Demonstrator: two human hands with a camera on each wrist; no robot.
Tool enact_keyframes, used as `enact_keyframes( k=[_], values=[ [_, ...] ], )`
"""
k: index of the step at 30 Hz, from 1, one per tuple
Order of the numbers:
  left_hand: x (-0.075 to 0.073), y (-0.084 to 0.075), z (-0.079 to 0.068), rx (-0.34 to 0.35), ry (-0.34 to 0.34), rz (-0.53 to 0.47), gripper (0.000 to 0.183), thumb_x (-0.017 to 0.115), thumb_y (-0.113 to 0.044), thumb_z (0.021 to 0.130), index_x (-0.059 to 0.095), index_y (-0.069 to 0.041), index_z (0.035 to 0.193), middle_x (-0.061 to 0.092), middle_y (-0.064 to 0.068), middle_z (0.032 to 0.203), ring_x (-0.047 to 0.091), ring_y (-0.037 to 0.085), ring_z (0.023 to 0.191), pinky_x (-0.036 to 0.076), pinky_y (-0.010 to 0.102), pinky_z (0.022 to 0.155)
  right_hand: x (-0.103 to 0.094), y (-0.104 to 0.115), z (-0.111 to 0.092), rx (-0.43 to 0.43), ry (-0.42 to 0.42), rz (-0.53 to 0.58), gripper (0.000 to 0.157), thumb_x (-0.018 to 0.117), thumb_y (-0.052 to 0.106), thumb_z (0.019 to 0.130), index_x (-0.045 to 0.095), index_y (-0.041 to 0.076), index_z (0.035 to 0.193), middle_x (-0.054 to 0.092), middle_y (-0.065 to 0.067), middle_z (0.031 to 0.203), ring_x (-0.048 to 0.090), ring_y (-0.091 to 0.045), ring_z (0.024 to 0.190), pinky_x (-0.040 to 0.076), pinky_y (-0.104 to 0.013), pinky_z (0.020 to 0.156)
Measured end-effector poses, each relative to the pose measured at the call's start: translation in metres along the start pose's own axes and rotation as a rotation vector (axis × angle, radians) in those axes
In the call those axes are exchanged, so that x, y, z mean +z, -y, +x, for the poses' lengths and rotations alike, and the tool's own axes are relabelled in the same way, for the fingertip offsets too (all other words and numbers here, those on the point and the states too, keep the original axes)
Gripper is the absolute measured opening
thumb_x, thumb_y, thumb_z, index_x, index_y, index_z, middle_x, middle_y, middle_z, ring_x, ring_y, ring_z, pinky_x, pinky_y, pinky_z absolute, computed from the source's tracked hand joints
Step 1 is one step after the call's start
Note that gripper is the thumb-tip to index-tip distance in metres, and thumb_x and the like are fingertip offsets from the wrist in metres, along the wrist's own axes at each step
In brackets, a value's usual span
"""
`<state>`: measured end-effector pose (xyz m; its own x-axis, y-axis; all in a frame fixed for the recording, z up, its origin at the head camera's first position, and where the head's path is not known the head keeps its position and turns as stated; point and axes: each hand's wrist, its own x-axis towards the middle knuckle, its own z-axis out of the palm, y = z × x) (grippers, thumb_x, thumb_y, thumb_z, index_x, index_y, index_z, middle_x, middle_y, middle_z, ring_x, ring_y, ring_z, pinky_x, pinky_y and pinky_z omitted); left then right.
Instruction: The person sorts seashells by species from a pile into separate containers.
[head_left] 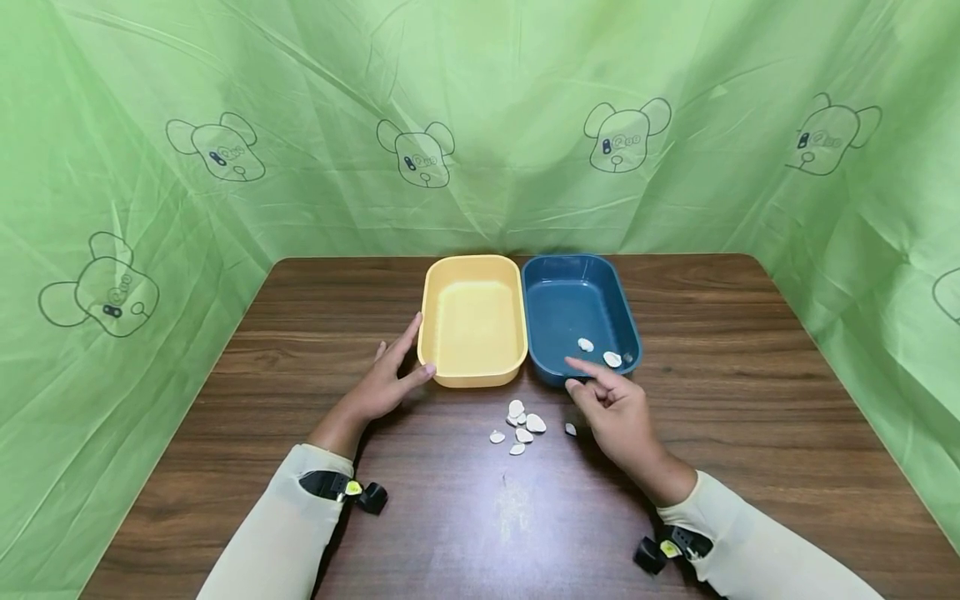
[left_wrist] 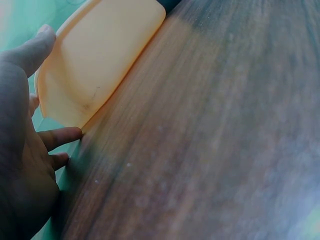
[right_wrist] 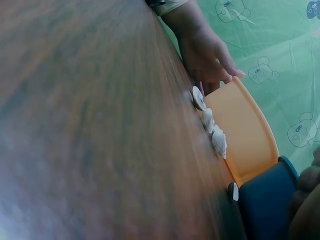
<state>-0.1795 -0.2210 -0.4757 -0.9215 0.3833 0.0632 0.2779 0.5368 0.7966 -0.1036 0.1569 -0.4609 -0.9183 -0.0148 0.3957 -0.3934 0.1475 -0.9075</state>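
Observation:
My left hand (head_left: 384,385) rests against the left side of a yellow tray (head_left: 481,380), fingers extended, thumb at its front left corner. The left wrist view shows that thumb (left_wrist: 41,45) at the tray's rim. Over the front edge of a blue tray (head_left: 551,372) is my right hand (head_left: 618,417), index finger stretched out and thumb apart from it, with nothing visible between them. Inside the blue tray lie a white seashell (head_left: 586,344), another white shell (head_left: 612,359) and a small greyish piece (head_left: 628,357). Several white seashells (head_left: 535,423) lie on the table before the trays.
The two trays stand side by side, touching, toward the back of the wooden table (head_left: 315,308). A small dark-and-white shell (head_left: 571,429) lies apart, near my right hand. Green curtains (head_left: 517,208) with bear drawings surround the table on three sides.

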Motion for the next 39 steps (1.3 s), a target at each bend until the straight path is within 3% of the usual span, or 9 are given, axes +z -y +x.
enact_keyframes(
  k=[8,16,22,25,28,31,35,39],
  values=[
    [-0.0002,-0.0001,0.0005,0.002,-0.003,-0.001,0.09,0.063,-0.039,0.111,0.004,-0.031,0.178,0.011,0.003,0.186,0.014,0.038,0.172,-0.015,0.075,0.13,0.0017,-0.0029,-0.0048,-0.144,0.219,-0.059,0.017,0.074,-0.013,0.093,0.081,-0.008,0.108,0.056,-0.003,0.06,0.048,0.004,0.059,0.042,-0.019,0.05],
    [-0.0002,-0.0005,0.0008,0.003,-0.004,0.003,0.091,0.063,-0.04,0.111,0.004,-0.028,0.178,0.012,0.003,0.185,0.015,0.038,0.172,-0.015,0.076,0.13,0.0008,-0.0048,-0.006,-0.104,0.313,-0.028,0.012,0.074,-0.01,0.096,0.08,-0.007,0.106,0.064,-0.012,0.066,0.057,-0.02,0.037,0.049,-0.024,0.039],
    [-0.0003,0.0002,0.0004,0.0,-0.003,0.003,0.091,0.064,-0.039,0.11,0.004,-0.031,0.178,0.014,0.004,0.185,0.015,0.037,0.172,-0.015,0.076,0.13,0.0007,-0.0092,-0.0017,-0.274,0.384,-0.168,0.016,0.08,-0.008,0.092,0.083,0.003,0.104,0.074,-0.002,0.087,0.069,-0.012,0.076,0.058,-0.029,0.071],
    [0.0,0.0006,0.0003,-0.004,-0.001,0.002,0.091,0.063,-0.039,0.11,0.004,-0.029,0.178,0.014,0.004,0.185,0.015,0.037,0.172,-0.015,0.075,0.13,0.0005,-0.0098,-0.002,-0.257,0.423,-0.165,0.017,0.082,-0.005,0.092,0.084,0.004,0.106,0.079,-0.007,0.1,0.072,-0.02,0.091,0.06,-0.031,0.081],
    [0.0001,0.0001,0.0004,-0.006,-0.001,0.002,0.091,0.063,-0.04,0.111,0.004,-0.027,0.178,0.013,0.003,0.185,0.015,0.037,0.172,-0.015,0.075,0.13,0.0003,-0.0096,-0.003,-0.22,0.443,-0.167,0.017,0.083,-0.003,0.093,0.084,0.004,0.108,0.078,-0.01,0.107,0.072,-0.027,0.098,0.059,-0.029,0.083],
    [0.0,-0.001,0.0004,-0.008,0.0,0.003,0.09,0.063,-0.041,0.111,0.004,-0.029,0.178,0.012,0.003,0.185,0.015,0.037,0.172,-0.015,0.075,0.13,0.0006,-0.0094,-0.004,-0.208,0.456,-0.193,0.018,0.085,0.0,0.093,0.084,0.004,0.11,0.077,-0.008,0.111,0.071,-0.025,0.101,0.057,-0.024,0.084],
    [-0.0003,-0.002,-0.0002,-0.011,0.005,0.004,0.09,0.062,-0.042,0.111,0.003,-0.031,0.178,0.012,0.003,0.185,0.014,0.038,0.172,-0.015,0.075,0.13,0.0012,-0.0091,-0.0058,-0.169,0.476,-0.224,0.023,0.086,0.001,0.092,0.083,0.004,0.115,0.077,-0.01,0.118,0.071,-0.021,0.11,0.054,-0.017,0.096],
    [-0.0004,-0.0022,-0.0004,-0.013,0.005,0.008,0.091,0.062,-0.044,0.111,0.002,-0.033,0.178,0.011,0.002,0.185,0.015,0.037,0.172,-0.015,0.074,0.131,0.0029,-0.0086,-0.0077,-0.131,0.487,-0.253,0.028,0.087,0.002,0.091,0.082,0.005,0.118,0.077,-0.012,0.123,0.071,-0.022,0.116,0.053,-0.018,0.1]
  ],
)
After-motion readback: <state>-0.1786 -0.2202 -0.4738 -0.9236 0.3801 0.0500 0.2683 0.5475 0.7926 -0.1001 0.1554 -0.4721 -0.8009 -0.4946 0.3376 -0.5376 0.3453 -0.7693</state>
